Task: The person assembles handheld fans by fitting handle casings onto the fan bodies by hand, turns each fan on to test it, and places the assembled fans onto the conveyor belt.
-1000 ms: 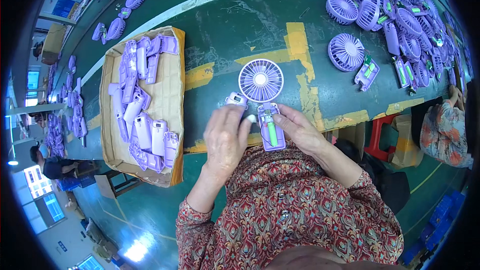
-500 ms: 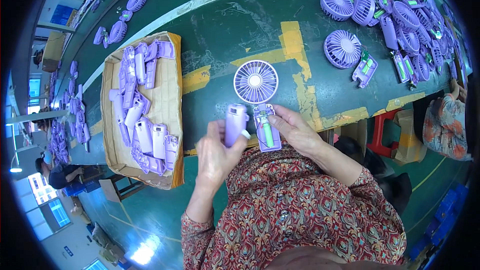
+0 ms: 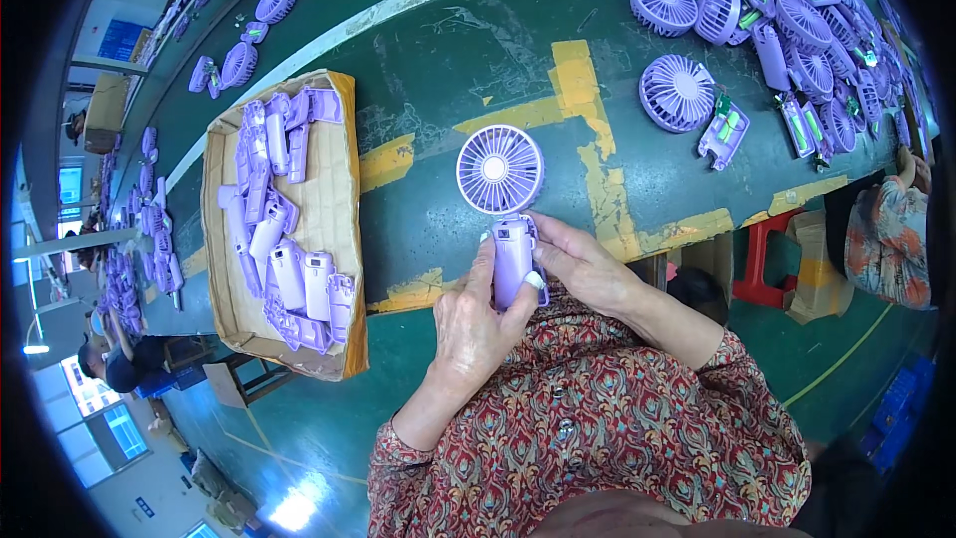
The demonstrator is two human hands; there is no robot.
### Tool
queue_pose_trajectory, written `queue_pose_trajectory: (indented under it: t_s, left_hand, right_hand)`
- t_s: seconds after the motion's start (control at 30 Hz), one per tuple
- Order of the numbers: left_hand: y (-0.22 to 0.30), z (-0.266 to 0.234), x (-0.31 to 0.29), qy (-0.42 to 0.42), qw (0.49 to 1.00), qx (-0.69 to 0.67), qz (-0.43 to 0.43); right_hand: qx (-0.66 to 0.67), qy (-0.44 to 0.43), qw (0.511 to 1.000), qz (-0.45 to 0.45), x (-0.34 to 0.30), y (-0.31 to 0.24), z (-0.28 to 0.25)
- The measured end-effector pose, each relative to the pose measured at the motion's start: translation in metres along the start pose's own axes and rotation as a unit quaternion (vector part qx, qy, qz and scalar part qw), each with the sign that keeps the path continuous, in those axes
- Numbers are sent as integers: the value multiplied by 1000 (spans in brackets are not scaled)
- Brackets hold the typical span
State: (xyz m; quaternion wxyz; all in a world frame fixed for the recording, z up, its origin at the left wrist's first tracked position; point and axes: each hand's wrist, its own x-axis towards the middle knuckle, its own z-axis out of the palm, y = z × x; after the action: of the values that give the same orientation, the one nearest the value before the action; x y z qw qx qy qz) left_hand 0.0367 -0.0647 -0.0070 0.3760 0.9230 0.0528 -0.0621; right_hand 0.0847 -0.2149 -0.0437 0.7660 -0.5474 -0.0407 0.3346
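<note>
A purple handheld fan (image 3: 500, 169) lies at the table's near edge, its round grille pointing away from me. Over its handle sits a purple handle cover (image 3: 513, 259) with a small dark window near the top; the battery and circuit board beneath are hidden. My left hand (image 3: 476, 311) grips this cover from the left, thumb low and index finger along its upper side. My right hand (image 3: 586, 264) closes around the right side of the handle, fingers near its top. Left of my hands, a cardboard tray (image 3: 344, 239) holds several loose purple covers (image 3: 289, 274).
Many purple fans with exposed green batteries pile up at the far right (image 3: 802, 30). One open fan (image 3: 677, 93) lies nearer. More parts lie across the far left of the green table (image 3: 448, 70). Other people sit at the left and right (image 3: 886, 244); a red stool (image 3: 762, 259) stands below.
My left hand has brought the cover rightward and laid it over the open handle, hiding the battery and board. My right hand has stayed beside the handle.
</note>
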Motion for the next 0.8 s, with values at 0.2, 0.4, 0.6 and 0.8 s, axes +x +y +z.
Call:
queue_pose_trajectory:
  t_s: [0.2, 0.4, 0.6, 0.8]
  left_hand:
    - [-6, 3, -2, 21, 999, 14, 23]
    - [-1, -2, -2, -7, 998, 61, 26]
    - [-3, -1, -3, -5, 994, 92, 57]
    - [-2, -1, -4, -7, 990, 125, 69]
  right_hand:
    - [0, -46, 999, 4, 0, -4, 0]
    - [16, -77, 997, 20, 1, -9, 1]
    - [4, -92, 995, 37, 0, -12, 2]
    - [-39, -82, 995, 32, -1, -4, 2]
